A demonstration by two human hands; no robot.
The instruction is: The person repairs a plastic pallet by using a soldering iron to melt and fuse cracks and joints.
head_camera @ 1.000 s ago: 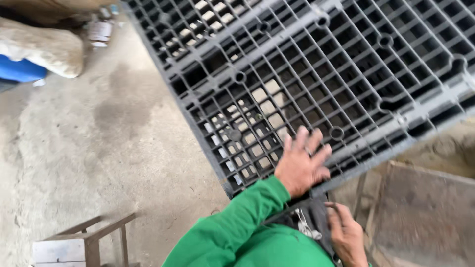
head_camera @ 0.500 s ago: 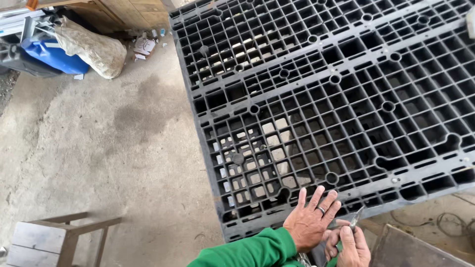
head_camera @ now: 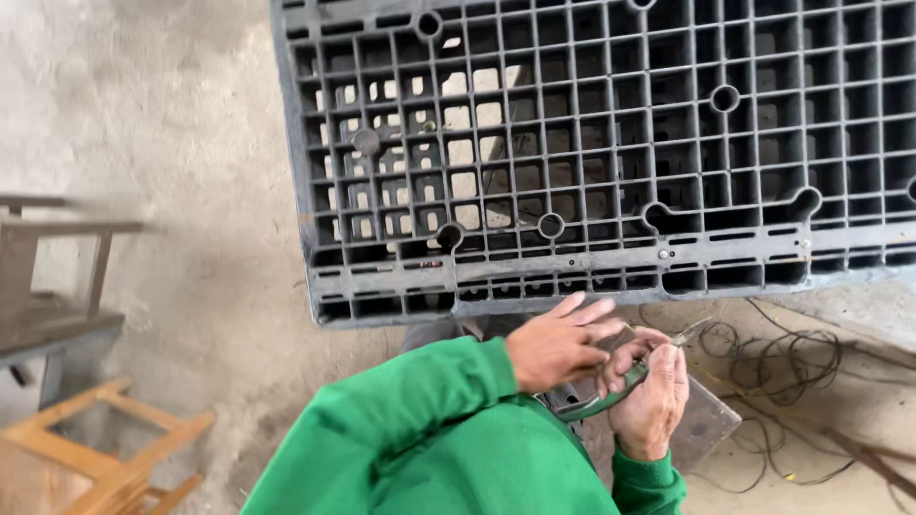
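Clenched around the green handles of a pair of pliers (head_camera: 611, 386), the right hand (head_camera: 654, 396) holds the tool just in front of the green-sleeved chest, its thin metal nose sticking up and away past the knuckles toward the grey plastic pallet (head_camera: 611, 162). The left hand (head_camera: 553, 343) lies over the near end of the same handles, fingers spread and half open, touching the tool rather than gripping it firmly; whether it grasps anything small underneath I cannot tell. Just beyond the grip stands the pallet's lower edge, and off to the right of the grip loose dark wires (head_camera: 773, 358) sprawl on the concrete floor (head_camera: 172, 143). The likeliest trouble, as I judge it, is a pinch: the left fingers sit right where the handles close. The nose could also slip toward the left palm, since both hands crowd one small tool. Below the grip a flat metal plate (head_camera: 706, 420) leaves a hard edge near the wrist.
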